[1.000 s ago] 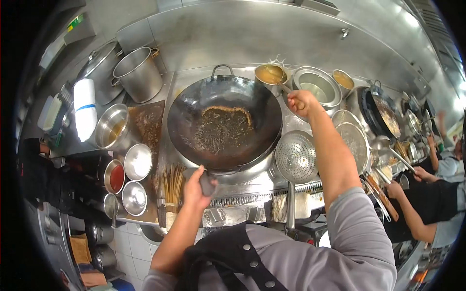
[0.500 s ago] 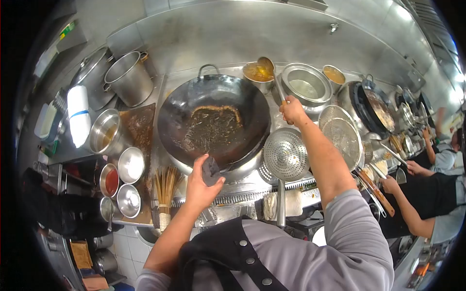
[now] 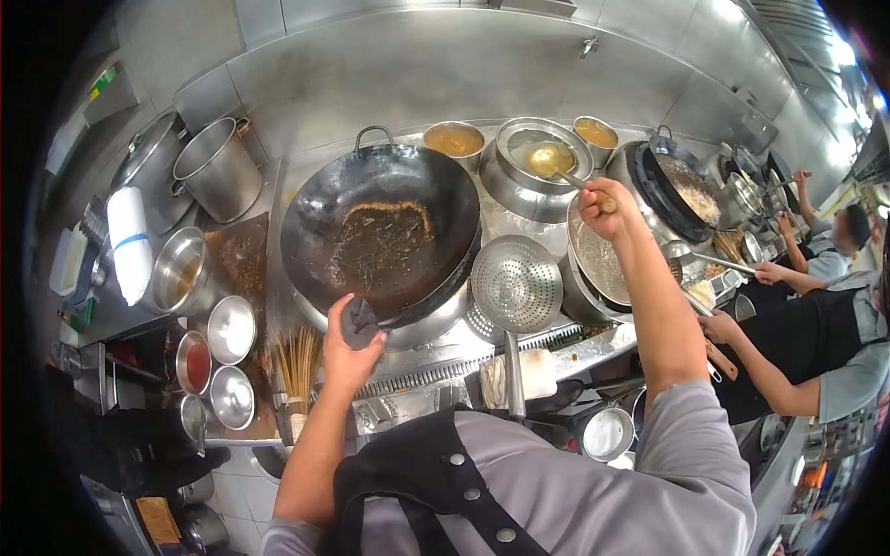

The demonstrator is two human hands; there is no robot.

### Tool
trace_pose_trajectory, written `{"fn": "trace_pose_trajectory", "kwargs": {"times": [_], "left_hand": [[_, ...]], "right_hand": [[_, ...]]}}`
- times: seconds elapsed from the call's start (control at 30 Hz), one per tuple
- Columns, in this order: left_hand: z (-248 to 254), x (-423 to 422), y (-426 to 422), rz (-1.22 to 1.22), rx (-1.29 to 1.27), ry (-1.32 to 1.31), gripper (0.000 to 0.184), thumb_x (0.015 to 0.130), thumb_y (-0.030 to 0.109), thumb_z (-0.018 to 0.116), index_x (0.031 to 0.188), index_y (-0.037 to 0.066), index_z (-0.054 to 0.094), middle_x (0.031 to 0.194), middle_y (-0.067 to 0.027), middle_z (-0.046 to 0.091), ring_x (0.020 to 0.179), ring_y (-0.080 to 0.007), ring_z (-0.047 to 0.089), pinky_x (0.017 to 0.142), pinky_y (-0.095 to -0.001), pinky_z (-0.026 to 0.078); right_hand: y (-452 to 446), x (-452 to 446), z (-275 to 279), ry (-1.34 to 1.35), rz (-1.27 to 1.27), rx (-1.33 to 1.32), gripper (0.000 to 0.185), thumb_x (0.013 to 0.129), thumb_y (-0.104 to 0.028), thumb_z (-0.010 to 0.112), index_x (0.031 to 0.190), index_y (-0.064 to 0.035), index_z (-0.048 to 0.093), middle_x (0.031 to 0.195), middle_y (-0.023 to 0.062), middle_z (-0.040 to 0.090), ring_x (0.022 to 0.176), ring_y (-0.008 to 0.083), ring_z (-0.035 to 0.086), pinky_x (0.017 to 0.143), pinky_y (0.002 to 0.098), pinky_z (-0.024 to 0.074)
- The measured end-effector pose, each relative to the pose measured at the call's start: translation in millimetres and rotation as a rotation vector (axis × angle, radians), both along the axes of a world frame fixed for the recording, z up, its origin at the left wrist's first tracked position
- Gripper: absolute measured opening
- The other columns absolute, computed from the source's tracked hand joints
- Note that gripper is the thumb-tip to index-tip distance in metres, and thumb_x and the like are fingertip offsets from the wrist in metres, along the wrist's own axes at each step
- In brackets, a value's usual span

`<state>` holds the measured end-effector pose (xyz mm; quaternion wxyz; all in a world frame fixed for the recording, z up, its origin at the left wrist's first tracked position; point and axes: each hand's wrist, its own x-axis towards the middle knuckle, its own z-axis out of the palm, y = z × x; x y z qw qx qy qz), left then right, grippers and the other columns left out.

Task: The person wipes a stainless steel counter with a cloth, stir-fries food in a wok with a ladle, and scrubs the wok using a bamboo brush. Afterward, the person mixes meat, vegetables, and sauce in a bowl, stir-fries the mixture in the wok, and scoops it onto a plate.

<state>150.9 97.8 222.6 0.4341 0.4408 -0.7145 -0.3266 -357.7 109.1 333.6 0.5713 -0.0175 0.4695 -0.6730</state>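
A large black wok [image 3: 380,232] sits on the stove with dark liquid and a brown crust in its bottom. My left hand [image 3: 350,347] grips a dark grey cloth [image 3: 360,322] at the wok's near rim. My right hand [image 3: 607,206] is closed around the handle of a ladle [image 3: 553,159]. The ladle's bowl holds yellowish liquid and is over the round steel pot [image 3: 519,190] behind the wok. Left of that pot stands a container of orange-brown liquid [image 3: 454,141]. A perforated strainer [image 3: 516,283] lies right of the wok.
At the left are steel bowls [image 3: 232,329], a tall pot [image 3: 218,169] and a bamboo brush [image 3: 297,371]. A container [image 3: 595,132] and a second wok [image 3: 686,190] are at the right. Two co-workers [image 3: 807,343] stand at the far right.
My right hand has moved the ladle from the orange-brown liquid's container rightward over the round pot. My left hand keeps the cloth at the wok's rim. The view has shifted right.
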Motion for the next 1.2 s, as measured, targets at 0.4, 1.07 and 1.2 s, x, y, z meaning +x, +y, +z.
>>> {"fn": "trace_pose_trajectory", "kwargs": {"times": [0.4, 1.07, 1.2], "left_hand": [[-0.5, 4.4, 2.5, -0.035, 0.088, 0.098, 0.075, 0.075, 0.013, 0.083, 0.139, 0.013, 0.044, 0.111, -0.0120, 0.066, 0.103, -0.0214, 0.064, 0.093, -0.0345, 0.050], [-27.0, 30.0, 36.2, -0.118, 0.017, 0.185, 0.078, 0.075, 0.013, 0.080, 0.144, 0.010, 0.044, 0.135, -0.0196, 0.057, 0.125, -0.0351, 0.057, 0.107, -0.0403, 0.044], [-46.4, 102.9, 92.3, -0.226, 0.174, 0.162, 0.076, 0.077, 0.007, 0.081, 0.144, 0.009, 0.045, 0.127, -0.0111, 0.061, 0.123, -0.0220, 0.056, 0.107, -0.0353, 0.042]], "right_hand": [[154.8, 151.5, 45.3, -0.503, 0.236, -0.499, 0.013, 0.096, -0.013, 0.054, 0.098, -0.0006, 0.052, 0.083, 0.0043, 0.052, 0.060, 0.0080, 0.051, 0.045, 0.0237, 0.0399], [331.3, 298.6, -154.9, 1.402, 0.183, 0.421, 0.069, 0.082, -0.008, 0.068, 0.146, -0.0050, 0.041, 0.121, 0.0264, 0.063, 0.105, 0.0457, 0.063, 0.089, 0.0448, 0.0514], [370.1, 306.9, -253.8, 1.639, 0.314, 0.640, 0.082, 0.077, -0.006, 0.071, 0.152, -0.0089, 0.037, 0.115, 0.0248, 0.066, 0.103, 0.0423, 0.065, 0.087, 0.0437, 0.0526]]}}
